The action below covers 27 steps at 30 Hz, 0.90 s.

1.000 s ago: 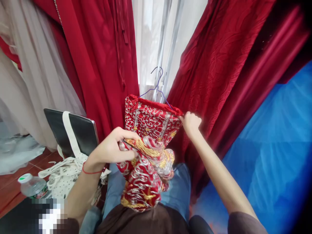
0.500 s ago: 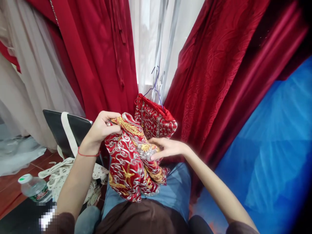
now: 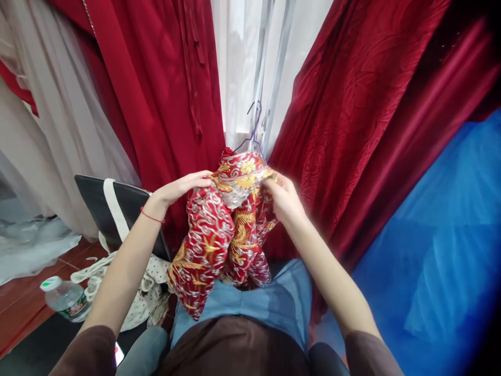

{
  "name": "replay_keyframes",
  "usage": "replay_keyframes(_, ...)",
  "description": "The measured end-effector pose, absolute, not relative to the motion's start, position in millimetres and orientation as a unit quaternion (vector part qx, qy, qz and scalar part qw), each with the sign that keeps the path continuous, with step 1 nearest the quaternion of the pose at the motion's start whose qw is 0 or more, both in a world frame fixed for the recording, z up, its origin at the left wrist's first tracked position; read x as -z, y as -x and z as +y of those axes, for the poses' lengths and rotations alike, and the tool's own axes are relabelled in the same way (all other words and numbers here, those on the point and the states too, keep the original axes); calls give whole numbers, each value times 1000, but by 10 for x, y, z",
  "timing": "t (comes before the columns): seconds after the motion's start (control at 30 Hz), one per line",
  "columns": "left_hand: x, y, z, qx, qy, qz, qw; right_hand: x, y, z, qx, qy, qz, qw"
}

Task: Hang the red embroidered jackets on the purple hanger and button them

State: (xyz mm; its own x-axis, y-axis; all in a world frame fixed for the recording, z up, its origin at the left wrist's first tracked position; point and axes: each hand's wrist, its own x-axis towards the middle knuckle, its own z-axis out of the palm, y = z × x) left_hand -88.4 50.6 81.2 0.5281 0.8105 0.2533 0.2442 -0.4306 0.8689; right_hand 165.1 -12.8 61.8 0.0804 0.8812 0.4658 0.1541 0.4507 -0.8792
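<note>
A red embroidered garment (image 3: 211,230) with silver swirls and gold motifs hangs from both my hands above my lap. My left hand (image 3: 186,187), closed, grips its upper left part. My right hand (image 3: 287,198) is closed on its upper right edge, with some fingertips hidden in the cloth. Between them the top edge is spread, showing a gold and silver band. Just behind it is a purple wire hanger (image 3: 256,122); the red piece hanging on it is now mostly hidden by the garment.
Red dresses hang on the left (image 3: 168,104) and right (image 3: 360,104). A black panel (image 3: 94,203) with a white strap leans at left. Below it lie white dotted cloth (image 3: 133,313) and a water bottle (image 3: 66,298). Blue fabric (image 3: 442,250) is at right.
Both hands have lifted the garment up and forward, in front of the hanging piece. My right hand moved from its middle to its upper right edge, and the top is now spread wider.
</note>
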Motion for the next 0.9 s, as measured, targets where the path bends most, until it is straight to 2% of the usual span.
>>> replay_keyframes(0.17,-721,768,451,-314,-786,369,384,-851,-1641,17,-198,464,-610,611)
replay_keyframes(0.33,-826,801,484,-155,-836,411,330,-887,-1629,57,-123,500,-624,588)
replay_keyframes(0.53,-538,509,409,-95,-809,383,435,-789,-1527,126,-97,508,-616,594)
replay_keyframes(0.67,-408,486,495,-136,-792,385,455,-739,-1632,172,-142,525,-599,588)
replay_keyframes(0.77,-603,693,690,-247,-796,418,363,-774,-1754,163,-173,540,-590,575)
replay_keyframes(0.9,-1096,904,867,-360,-789,479,135,-923,-1763,103,-262,499,-612,554)
